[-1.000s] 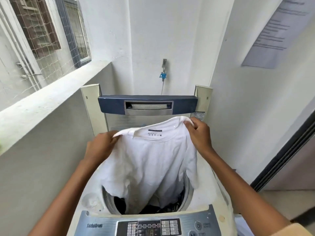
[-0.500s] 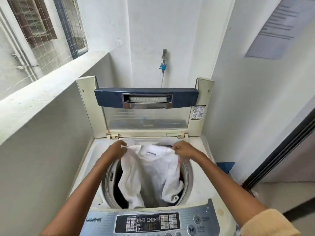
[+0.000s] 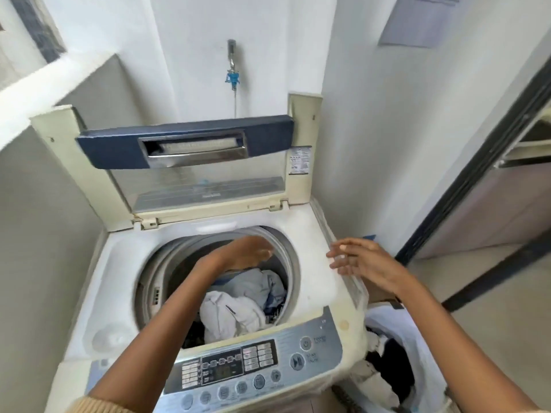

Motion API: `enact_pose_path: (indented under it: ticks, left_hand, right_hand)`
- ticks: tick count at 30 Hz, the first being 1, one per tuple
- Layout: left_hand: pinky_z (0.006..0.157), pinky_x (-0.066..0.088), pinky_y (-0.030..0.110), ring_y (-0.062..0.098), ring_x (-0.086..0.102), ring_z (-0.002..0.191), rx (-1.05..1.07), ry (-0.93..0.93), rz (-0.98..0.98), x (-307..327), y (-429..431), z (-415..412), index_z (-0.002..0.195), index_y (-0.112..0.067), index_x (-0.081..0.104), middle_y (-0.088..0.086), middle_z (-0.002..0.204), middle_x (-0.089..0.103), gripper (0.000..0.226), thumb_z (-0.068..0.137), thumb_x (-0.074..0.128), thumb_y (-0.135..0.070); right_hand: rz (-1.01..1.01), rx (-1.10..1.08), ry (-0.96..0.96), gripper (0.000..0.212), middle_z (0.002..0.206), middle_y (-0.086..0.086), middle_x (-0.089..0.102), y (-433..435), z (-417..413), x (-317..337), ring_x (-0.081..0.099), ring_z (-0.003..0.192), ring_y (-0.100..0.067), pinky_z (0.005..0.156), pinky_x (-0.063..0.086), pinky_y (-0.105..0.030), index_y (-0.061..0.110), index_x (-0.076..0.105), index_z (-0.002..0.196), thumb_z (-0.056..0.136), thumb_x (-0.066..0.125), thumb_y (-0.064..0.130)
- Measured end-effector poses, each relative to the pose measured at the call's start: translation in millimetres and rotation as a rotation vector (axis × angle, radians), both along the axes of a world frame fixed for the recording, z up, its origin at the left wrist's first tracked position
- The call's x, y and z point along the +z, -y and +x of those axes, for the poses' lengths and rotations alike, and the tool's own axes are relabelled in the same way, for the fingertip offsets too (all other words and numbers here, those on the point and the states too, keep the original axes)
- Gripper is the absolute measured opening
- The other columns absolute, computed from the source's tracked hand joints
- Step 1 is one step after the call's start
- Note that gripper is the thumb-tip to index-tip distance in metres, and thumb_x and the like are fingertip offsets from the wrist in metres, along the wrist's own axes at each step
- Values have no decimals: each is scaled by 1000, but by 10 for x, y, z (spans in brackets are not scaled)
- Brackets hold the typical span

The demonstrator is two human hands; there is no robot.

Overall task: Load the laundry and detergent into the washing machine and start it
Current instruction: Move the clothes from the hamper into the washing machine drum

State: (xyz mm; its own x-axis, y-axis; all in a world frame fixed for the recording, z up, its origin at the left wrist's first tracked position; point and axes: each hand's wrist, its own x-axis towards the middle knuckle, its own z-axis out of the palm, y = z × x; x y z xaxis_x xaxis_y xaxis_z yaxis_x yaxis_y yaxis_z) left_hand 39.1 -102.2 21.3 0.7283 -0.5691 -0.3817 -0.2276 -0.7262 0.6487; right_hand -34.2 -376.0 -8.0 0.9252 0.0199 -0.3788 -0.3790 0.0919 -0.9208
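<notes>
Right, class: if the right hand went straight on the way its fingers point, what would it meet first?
Probably the left hand over the drum opening; the right hand points leftward at it, though depth is unclear.

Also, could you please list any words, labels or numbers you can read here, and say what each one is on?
"POWER": faint, beside the round power button on the control panel.
"STAR...": the rest is blurred, beside the play/pause button.
Labels on the other buttons: too small to read.
Sticker on the lid frame: print too small to read.
Paper sheet on the wall: blurred, unreadable.
</notes>
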Motion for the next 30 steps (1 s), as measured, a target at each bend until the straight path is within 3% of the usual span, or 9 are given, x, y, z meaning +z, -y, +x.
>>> enact_pose_path:
  ticks: [5,10,12,15,17,21,25,28,30]
  left_hand:
    - [91,50,38,23,61,91,-93,-47,-231,182,1331,-162,115,-7,59,7,102,62,24,95,49,-14]
    - [94,44,32,28,59,108,-303,-92,-226,10,2720,-529,113,0,61,16,116,63,26,95,49,-13]
    - [87,43,28,27,60,102,-361,-120,-190,-226,3194,-672,108,5,63,21,115,64,24,94,48,-9]
    - [70,47,24,9,62,72,-345,-234,-108,-778,3714,-854,100,8,64,21,98,65,21,91,49,-3]
    - [63,46,16,-2,58,60,-271,-358,-54,-1214,3906,-944,100,-3,64,9,88,60,17,92,49,-7]
    - [89,49,35,18,58,88,-54,-456,64,-2195,3944,-1034,99,-18,60,3,95,60,16,93,48,-10]
    - [91,48,36,27,61,104,124,-552,161,-3234,3823,-1082,113,-8,59,13,110,63,25,94,44,-9]
    - [97,47,41,27,60,108,219,-589,189,-3925,3766,-1164,112,-6,60,13,113,62,27,91,47,-16]
    - [97,47,40,26,60,105,256,-610,191,-4351,3755,-1213,106,-9,61,12,107,62,20,90,48,-12]
  right_hand:
    - [109,-476,-42,19,75,-11,73,972,-550,-203,69,60,-17,54,56,-23,7,64,92,93,45,4]
    - [105,-754,-252,18,58,-4,70,1836,-1275,-707,66,50,-14,48,52,-19,8,61,85,92,44,7]
    - [121,-795,-359,17,57,-3,70,2071,-1529,-975,66,48,-13,49,51,-19,8,60,84,91,44,8]
    - [147,-828,-494,16,54,-3,69,2339,-1794,-1413,65,46,-13,55,50,-23,8,59,82,91,45,9]
    - [147,-839,-545,15,54,-3,68,2477,-1889,-1739,65,46,-13,58,46,-25,7,58,82,91,46,7]
    - [97,-829,-642,14,56,-8,65,2646,-1924,-2511,61,50,-20,53,44,-24,6,59,77,89,52,3]
    - [54,-678,-746,15,60,-4,51,2659,-1742,-3508,49,51,-14,47,41,-23,7,55,76,89,49,2]
    - [-52,-552,-835,8,83,-7,55,2599,-1596,-4319,51,71,-20,68,45,-33,12,58,91,89,51,7]
    - [-153,-432,-867,21,107,-11,58,2562,-1497,-4888,53,88,-24,85,46,-39,14,59,106,85,57,12]
